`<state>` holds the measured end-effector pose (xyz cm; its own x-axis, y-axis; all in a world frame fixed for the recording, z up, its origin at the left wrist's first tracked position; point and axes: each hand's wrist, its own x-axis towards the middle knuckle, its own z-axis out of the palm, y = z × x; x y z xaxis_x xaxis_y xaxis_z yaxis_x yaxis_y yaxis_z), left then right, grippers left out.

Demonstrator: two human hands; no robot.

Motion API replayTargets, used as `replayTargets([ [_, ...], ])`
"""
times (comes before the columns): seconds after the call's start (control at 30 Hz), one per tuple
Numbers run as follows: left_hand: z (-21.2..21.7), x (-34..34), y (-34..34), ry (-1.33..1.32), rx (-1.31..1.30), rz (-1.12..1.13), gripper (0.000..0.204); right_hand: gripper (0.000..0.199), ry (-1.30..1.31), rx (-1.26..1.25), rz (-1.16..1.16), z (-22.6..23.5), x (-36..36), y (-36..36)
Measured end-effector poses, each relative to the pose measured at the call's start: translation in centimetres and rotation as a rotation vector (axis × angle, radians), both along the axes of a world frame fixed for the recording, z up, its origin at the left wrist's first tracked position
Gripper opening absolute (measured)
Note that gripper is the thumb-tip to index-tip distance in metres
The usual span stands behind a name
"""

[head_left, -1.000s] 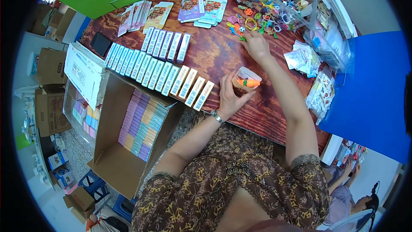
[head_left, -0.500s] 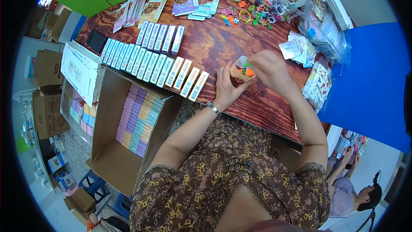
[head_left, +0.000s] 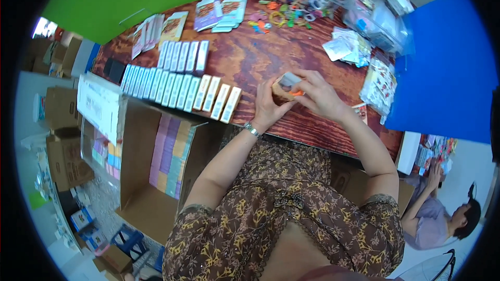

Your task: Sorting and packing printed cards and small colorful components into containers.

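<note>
Near the table's front edge, my left hand (head_left: pixel 266 105) is wrapped round the left side of a small orange-brown carton (head_left: pixel 279 94) whose top stands open. A pale flap (head_left: pixel 289 79) shows at its mouth, and something orange (head_left: pixel 297 93) sits at the right of the opening. My right hand (head_left: pixel 324 96) is closed at the carton's right side, fingers against the flap and thumb by the orange piece. Whether those fingers also hold a small item is hidden. Left of my hands, closed slim cartons (head_left: pixel 165 89) stand in rows, orange ones at the near end.
Small colourful toys (head_left: pixel 278 18) lie spilled before a clear bin (head_left: pixel 307 1). Flat cartons (head_left: pixel 230 11) lie at the back. Clear packets (head_left: pixel 344 47) and a printed bag (head_left: pixel 377 87) are at the right. An open cardboard box (head_left: pixel 139 195) stands below left. Another person (head_left: pixel 435 213) sits right.
My right hand has come down to the carton's mouth; the green piece it held above is out of sight. The carton's flap now shows more. The whole view has shifted slightly.
</note>
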<state>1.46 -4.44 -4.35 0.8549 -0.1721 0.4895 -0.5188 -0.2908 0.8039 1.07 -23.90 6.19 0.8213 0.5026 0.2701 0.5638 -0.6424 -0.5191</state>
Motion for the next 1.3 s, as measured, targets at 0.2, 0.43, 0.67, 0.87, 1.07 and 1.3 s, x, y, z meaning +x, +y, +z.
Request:
replayTargets([
  [0.2,-0.8,-0.9,1.4,0.069,0.16,-0.008,0.085,0.044,-0.085,-0.046,0.101,-0.4,-1.0,0.5],
  [0.43,-0.8,-0.6,0.4,0.077,0.098,-0.024,0.082,0.024,-0.145,0.108,-0.761,-0.4,-0.6,-14.3],
  [0.67,-1.3,-0.2,0.5,0.096,0.124,-0.033,0.081,0.041,0.14,-0.427,-1.129,-6.2,-2.2,-24.5],
  [0.87,-1.5,-0.3,0.5,0.134,0.118,-0.032,0.081,0.031,0.129,-0.383,-1.12,-7.2,-2.0,-25.5],
  [1.07,-1.2,-0.4,0.5,0.096,0.132,-0.035,0.081,0.019,0.112,-0.287,-1.136,-7.5,-2.2,-26.1],
  [1.3,-1.3,-0.4,0.5,0.082,0.142,-0.02,0.077,0.024,0.156,0.101,-1.222,-7.2,-2.6,-27.6],
])
